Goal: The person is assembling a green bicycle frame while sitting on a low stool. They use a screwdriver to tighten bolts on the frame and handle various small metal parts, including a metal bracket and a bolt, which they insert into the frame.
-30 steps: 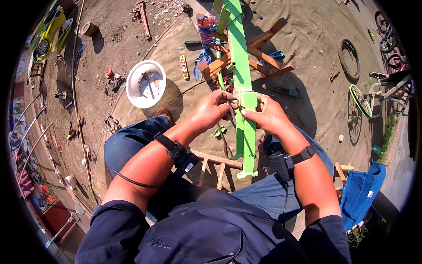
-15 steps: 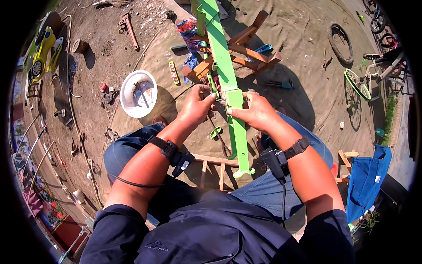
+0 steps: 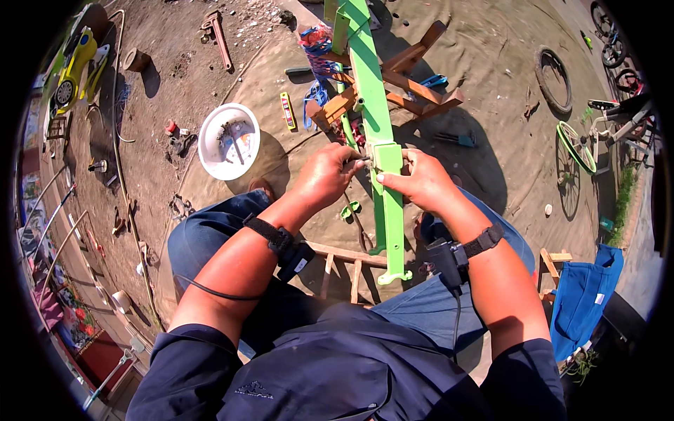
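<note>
A bright green metal frame (image 3: 380,105) runs from the top of the view down between my knees, with a wider collar (image 3: 387,158) around it. My left hand (image 3: 328,170) is closed at the collar's left side. Its thumb and fingertips pinch a small dark bolt-like piece (image 3: 366,159), partly hidden. From the right, my right hand (image 3: 420,181) grips the frame at the collar, thumb on the green face and fingers curled behind the far edge. Farther up, the frame rests by a brown wooden stand (image 3: 414,59), with red and blue cord (image 3: 317,49) tied there.
A white basin (image 3: 229,142) with small parts stands on the left, near a yellow-red packet (image 3: 288,111) and a pipe wrench (image 3: 219,41). At the right lie a tyre (image 3: 553,80) and bicycle parts (image 3: 577,147). A wooden stool-like frame (image 3: 344,255) is between my legs.
My left fingers have closed in to a pinch beside the collar, where the small dark piece now shows. My right hand keeps its grip. The whole view has shifted slightly.
</note>
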`<act>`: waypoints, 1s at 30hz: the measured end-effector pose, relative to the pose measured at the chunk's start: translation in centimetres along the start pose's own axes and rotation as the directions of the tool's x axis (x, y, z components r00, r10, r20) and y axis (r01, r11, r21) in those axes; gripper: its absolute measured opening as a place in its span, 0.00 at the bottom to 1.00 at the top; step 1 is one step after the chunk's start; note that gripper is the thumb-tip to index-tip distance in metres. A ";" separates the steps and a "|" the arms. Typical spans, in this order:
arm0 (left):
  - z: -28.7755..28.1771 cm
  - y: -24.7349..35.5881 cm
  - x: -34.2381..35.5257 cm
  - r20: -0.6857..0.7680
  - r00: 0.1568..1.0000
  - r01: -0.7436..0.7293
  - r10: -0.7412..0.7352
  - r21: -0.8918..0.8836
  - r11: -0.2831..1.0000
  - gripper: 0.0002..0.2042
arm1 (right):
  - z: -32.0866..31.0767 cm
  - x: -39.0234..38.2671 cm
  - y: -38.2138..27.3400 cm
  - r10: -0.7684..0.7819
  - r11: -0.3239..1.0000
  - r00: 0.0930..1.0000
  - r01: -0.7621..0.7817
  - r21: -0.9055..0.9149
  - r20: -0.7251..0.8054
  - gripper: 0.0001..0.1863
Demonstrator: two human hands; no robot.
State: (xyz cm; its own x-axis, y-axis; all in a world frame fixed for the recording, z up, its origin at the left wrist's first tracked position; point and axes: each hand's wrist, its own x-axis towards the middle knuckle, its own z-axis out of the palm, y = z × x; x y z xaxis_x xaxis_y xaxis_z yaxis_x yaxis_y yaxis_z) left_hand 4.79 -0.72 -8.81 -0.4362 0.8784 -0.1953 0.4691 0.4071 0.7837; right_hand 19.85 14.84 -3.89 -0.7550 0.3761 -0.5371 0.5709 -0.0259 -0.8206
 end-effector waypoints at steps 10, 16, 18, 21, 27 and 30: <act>-0.4 1.0 0.4 0.324 0.876 0.481 -0.358 -0.658 0.580 0.09 | -0.1 0.4 0.2 0.032 0.998 0.999 -0.031 -0.058 0.014 0.26; -0.8 0.5 -0.4 0.288 0.939 0.337 -0.189 -0.654 0.677 0.08 | -0.1 0.2 -0.3 0.046 0.997 0.999 -0.045 -0.059 0.007 0.27; -1.1 0.4 -0.6 0.301 0.943 0.302 -0.141 -0.599 0.741 0.09 | -0.2 0.1 -0.4 0.055 0.997 0.998 -0.054 -0.058 0.010 0.27; -0.5 -0.5 -1.2 0.183 0.983 0.063 0.034 -0.501 0.863 0.13 | -0.1 0.2 -0.4 0.037 0.999 0.999 -0.036 -0.035 0.024 0.26; -1.1 1.6 -1.7 -0.032 0.975 -0.217 0.221 0.109 0.970 0.16 | -0.2 0.0 -1.1 0.084 0.996 0.996 -0.084 -0.021 0.026 0.24; -1.2 1.3 -1.1 -0.119 0.952 -0.272 0.281 0.089 0.958 0.11 | -0.1 -0.1 -0.7 0.047 0.999 0.999 -0.047 0.018 0.029 0.25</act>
State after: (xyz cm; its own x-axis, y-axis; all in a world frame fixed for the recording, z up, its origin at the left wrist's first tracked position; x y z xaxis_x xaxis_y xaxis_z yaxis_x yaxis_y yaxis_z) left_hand 4.98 -1.47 -6.87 -0.3747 0.9212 0.1049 0.6363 0.1733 0.7517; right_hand 19.58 14.93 -3.21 -0.7365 0.3478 -0.5801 0.6000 -0.0601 -0.7978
